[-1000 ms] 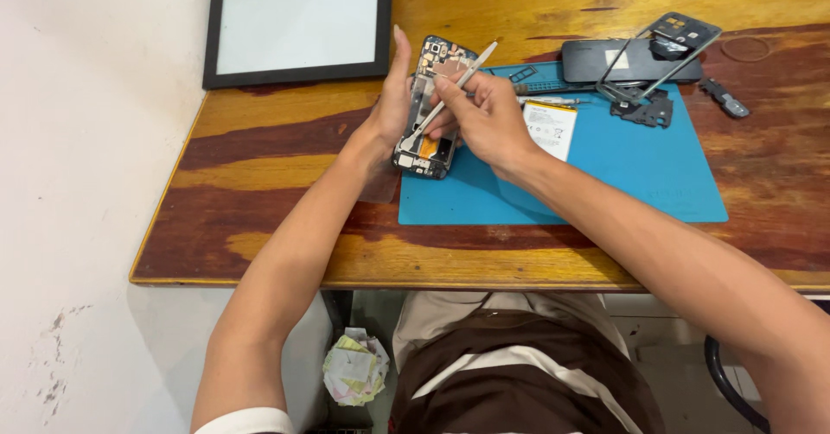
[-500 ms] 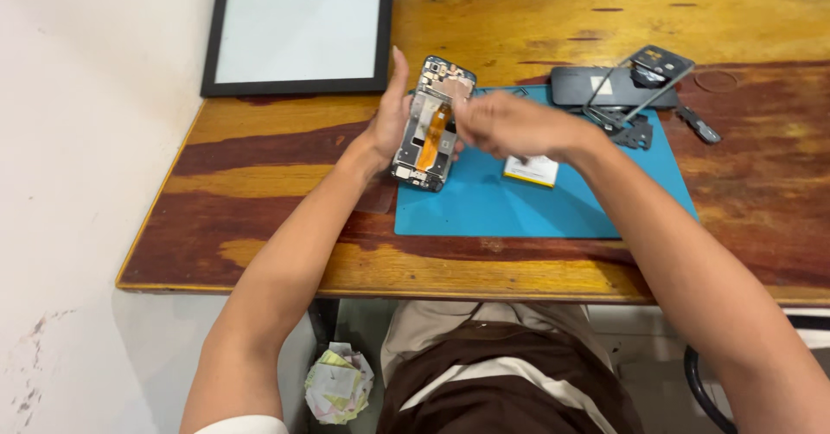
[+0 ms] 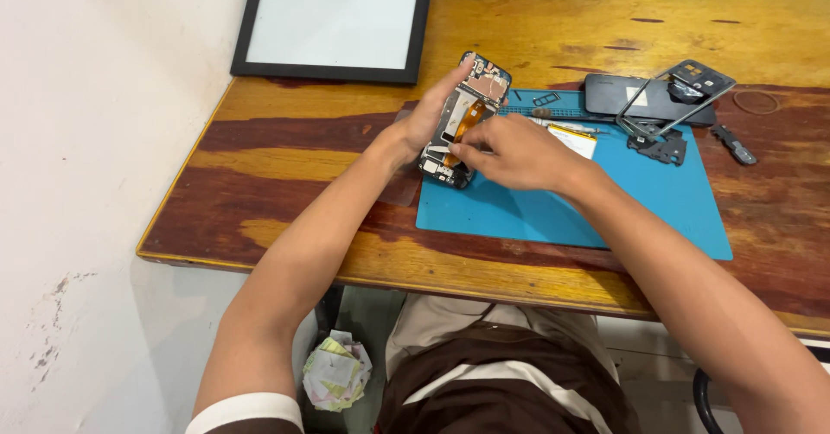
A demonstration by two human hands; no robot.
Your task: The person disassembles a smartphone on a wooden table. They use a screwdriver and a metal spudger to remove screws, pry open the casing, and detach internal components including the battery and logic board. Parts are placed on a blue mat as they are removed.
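An opened phone (image 3: 471, 105) with its back off, showing boards and an orange flex cable, is tilted up over the left end of a blue work mat (image 3: 605, 201). My left hand (image 3: 425, 118) grips it from the left side and underneath. My right hand (image 3: 510, 150) rests on the phone's lower end, fingers pinched against its inside; whether it holds a tool cannot be seen.
A black-framed white panel (image 3: 333, 21) lies at the back left of the wooden table (image 3: 285, 175). A dark phone cover (image 3: 644, 98), small black parts (image 3: 661, 147), thin tools (image 3: 566, 126) and a rubber band (image 3: 754, 101) lie at the mat's far right. Crumpled paper (image 3: 335, 372) sits on the floor.
My right hand held a thin tool over the phone's top, then dropped down to the phone's lower end. The tool is no longer visible in it. The camera view shifted slightly.
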